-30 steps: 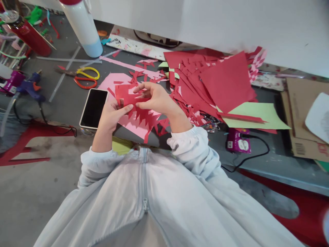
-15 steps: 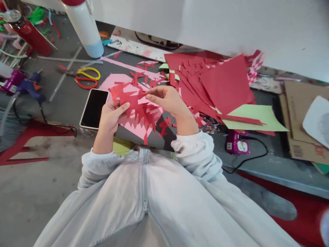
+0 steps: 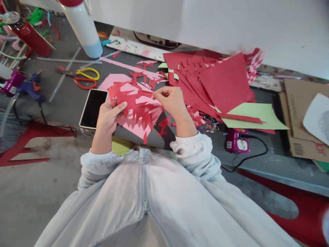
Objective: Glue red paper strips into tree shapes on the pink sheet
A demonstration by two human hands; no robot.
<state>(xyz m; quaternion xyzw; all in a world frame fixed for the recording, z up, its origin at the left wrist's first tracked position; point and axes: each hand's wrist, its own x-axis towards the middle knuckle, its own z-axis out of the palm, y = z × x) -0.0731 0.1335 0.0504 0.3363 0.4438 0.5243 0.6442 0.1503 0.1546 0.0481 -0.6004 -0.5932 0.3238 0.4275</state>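
A red paper cutout (image 3: pixel 137 103) with many jagged cut points is spread out between my two hands, just above a pink paper sheet (image 3: pixel 133 125). My left hand (image 3: pixel 109 116) grips the cutout's left edge, thumb on top. My right hand (image 3: pixel 171 101) pinches its right edge between thumb and fingertips. The cutout is unfolded wide and hangs over the table's near edge in front of my light blue jacket.
A phone (image 3: pixel 93 108) lies face up left of my left hand. Scissors (image 3: pixel 84 77) with yellow and red handles, a glue gun (image 3: pixel 31 85), a white bottle (image 3: pixel 82 27) and a red can (image 3: pixel 28 34) lie at the left. A red paper pile (image 3: pixel 218 82), green sheet (image 3: pixel 254 115) and cardboard (image 3: pixel 303 116) lie at the right.
My hands have drawn apart, the right moving right, and the red paper has opened from a small folded piece into a wide jagged cutout.
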